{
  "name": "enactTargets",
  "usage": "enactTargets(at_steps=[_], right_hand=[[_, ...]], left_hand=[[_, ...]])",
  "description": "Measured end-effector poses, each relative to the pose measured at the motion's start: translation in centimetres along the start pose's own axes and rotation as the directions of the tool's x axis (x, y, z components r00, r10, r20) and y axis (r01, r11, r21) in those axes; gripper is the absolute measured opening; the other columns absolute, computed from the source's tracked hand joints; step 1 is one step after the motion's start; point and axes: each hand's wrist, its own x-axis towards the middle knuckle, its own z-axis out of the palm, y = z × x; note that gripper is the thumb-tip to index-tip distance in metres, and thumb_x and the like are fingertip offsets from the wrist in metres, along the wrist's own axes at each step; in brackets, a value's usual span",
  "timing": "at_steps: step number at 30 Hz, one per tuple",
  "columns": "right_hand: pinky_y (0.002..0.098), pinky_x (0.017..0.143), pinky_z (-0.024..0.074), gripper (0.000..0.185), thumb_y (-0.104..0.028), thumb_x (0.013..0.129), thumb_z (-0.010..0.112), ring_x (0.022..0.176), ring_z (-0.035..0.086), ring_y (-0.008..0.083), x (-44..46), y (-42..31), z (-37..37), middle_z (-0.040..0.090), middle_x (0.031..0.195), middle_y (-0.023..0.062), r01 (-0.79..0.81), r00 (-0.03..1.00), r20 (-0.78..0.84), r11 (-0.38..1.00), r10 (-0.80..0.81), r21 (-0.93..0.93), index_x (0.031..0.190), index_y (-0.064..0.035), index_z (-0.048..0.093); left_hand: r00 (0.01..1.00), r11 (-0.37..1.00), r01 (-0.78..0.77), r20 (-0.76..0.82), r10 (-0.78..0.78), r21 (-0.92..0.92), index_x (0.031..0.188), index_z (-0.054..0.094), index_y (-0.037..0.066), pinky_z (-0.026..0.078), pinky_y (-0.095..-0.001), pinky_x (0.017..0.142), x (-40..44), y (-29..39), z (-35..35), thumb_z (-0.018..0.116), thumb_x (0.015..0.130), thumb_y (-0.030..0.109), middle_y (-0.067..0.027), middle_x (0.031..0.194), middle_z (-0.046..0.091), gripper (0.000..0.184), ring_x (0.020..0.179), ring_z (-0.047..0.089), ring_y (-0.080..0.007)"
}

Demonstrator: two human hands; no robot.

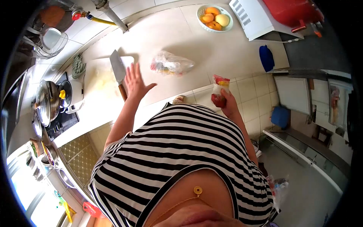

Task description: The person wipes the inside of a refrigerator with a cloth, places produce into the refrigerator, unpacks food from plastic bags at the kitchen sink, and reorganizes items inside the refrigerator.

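Observation:
My left hand (135, 84) is open with its fingers spread, beside a cleaver (117, 65) with a wooden handle that rests at the edge of a white cutting board (99, 90). Pale food pieces lie on that board. My right hand (228, 104) is closed around a small red, yellow and clear packet (220, 89), held off the counter's front edge. Between the two hands, farther forward, a crumpled clear plastic bag (172, 63) lies on the counter (159, 38); its contents are hard to make out.
A white basket (199, 16) of fruit stands at the back, near a white appliance (247, 19). A blue cloth-like item (266, 58) lies at the right. Pots (47, 102) stand on the stove at the left. An open glass-shelved door (302, 159) is at the lower right.

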Motion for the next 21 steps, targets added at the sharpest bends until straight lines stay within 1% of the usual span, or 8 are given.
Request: enactTargets(at_steps=[2, 6, 14, 16, 18, 19, 20, 21], right_hand=[[0.0362, 0.084, 0.0493, 0.034, -0.013, 0.087, 0.056, 0.097, 0.058, 0.0218, 0.3, -0.2, 0.8, 0.057, 0.106, 0.0106, 0.007, 1.000, 0.016, 1.000, -0.007, -0.007, 0.117, -0.0003, 0.045], [0.0359, 0.084, 0.0497, 0.035, -0.013, 0.086, 0.056, 0.096, 0.058, 0.0225, 1.0, -0.6, 1.2, 0.056, 0.106, 0.0106, 0.023, 0.999, 0.022, 1.000, -0.024, 0.013, 0.117, -0.0006, 0.045], [0.0383, 0.084, 0.0498, 0.037, -0.015, 0.087, 0.056, 0.096, 0.058, 0.0234, -0.9, -1.5, -3.3, 0.056, 0.106, 0.0115, 0.061, 0.990, -0.133, 0.996, -0.052, 0.062, 0.118, -0.0009, 0.043], [0.0384, 0.084, 0.0500, 0.037, -0.016, 0.087, 0.056, 0.096, 0.058, 0.0235, -1.8, -2.1, -5.1, 0.056, 0.106, 0.0116, 0.087, 0.986, -0.150, 0.992, -0.073, 0.088, 0.118, -0.0009, 0.042], [0.0383, 0.083, 0.0507, 0.038, -0.017, 0.087, 0.055, 0.096, 0.058, 0.0239, -2.7, -3.0, -6.8, 0.056, 0.106, 0.0119, 0.148, 0.982, -0.137, 0.981, -0.130, 0.127, 0.119, -0.0007, 0.042], [0.0383, 0.083, 0.0507, 0.038, -0.017, 0.087, 0.055, 0.096, 0.058, 0.0239, -3.2, -3.6, -7.5, 0.056, 0.106, 0.0119, 0.159, 0.980, -0.138, 0.978, -0.140, 0.138, 0.119, -0.0007, 0.042], [0.0383, 0.082, 0.0509, 0.038, -0.017, 0.087, 0.055, 0.095, 0.058, 0.0244, -3.8, -4.4, -8.2, 0.056, 0.106, 0.0121, 0.169, 0.981, -0.124, 0.975, -0.152, 0.145, 0.119, -0.0007, 0.041], [0.0383, 0.081, 0.0512, 0.039, -0.017, 0.087, 0.055, 0.094, 0.059, 0.0248, -4.5, -5.4, -9.0, 0.056, 0.107, 0.0123, 0.183, 0.980, -0.109, 0.972, -0.168, 0.150, 0.120, -0.0006, 0.041]], left_hand=[[0.992, 0.996, -0.091, 0.084, 0.089, 0.014, 0.142, 0.010, 0.009, 0.016, -0.0595, 0.103, 2.5, 1.6, 1.5, 0.075, 0.050, 0.063, -0.0177, 0.147, 0.007, 0.126, 0.135, 0.005, -0.0390], [0.911, 0.925, -0.380, 0.176, 0.373, 0.002, 0.143, 0.008, 0.015, 0.014, -0.0636, 0.102, 5.8, 7.0, 3.8, 0.080, 0.048, 0.053, -0.0091, 0.148, 0.011, 0.124, 0.136, 0.004, -0.0359], [0.766, 0.784, -0.600, 0.393, 0.509, 0.155, 0.137, 0.029, 0.019, 0.017, -0.0529, 0.106, 9.2, 6.3, 10.0, 0.056, 0.080, 0.026, -0.0096, 0.137, 0.035, 0.063, 0.131, 0.025, -0.0329], [0.833, 0.858, -0.511, 0.276, 0.479, 0.054, 0.121, 0.046, 0.014, 0.043, -0.0402, 0.090, 10.5, 7.4, 9.1, 0.059, 0.077, 0.025, -0.0083, 0.115, 0.055, 0.047, 0.112, 0.050, -0.0289], [0.938, 0.903, -0.338, -0.015, 0.347, -0.264, 0.115, 0.049, 0.010, 0.049, -0.0394, 0.078, 10.8, 9.2, 7.0, 0.061, 0.076, 0.020, -0.0105, 0.103, 0.061, 0.042, 0.095, 0.058, -0.0335], [0.962, 0.841, -0.080, 0.180, 0.206, -0.535, 0.113, 0.050, 0.006, 0.050, -0.0363, 0.075, 11.3, 10.8, 5.1, 0.062, 0.078, 0.018, -0.0120, 0.099, 0.063, 0.039, 0.085, 0.061, -0.0296], [0.955, 0.541, 0.103, 0.236, 0.182, -0.835, 0.112, 0.052, 0.003, 0.050, -0.0310, 0.074, 11.3, 11.9, 5.0, 0.063, 0.081, 0.020, -0.0102, 0.098, 0.063, 0.037, 0.085, 0.060, -0.0193], [0.947, 0.393, 0.174, 0.263, 0.184, -0.903, 0.112, 0.052, 0.003, 0.050, -0.0299, 0.073, 11.1, 13.8, 5.1, 0.064, 0.081, 0.021, -0.0086, 0.098, 0.062, 0.038, 0.085, 0.059, -0.0163]])
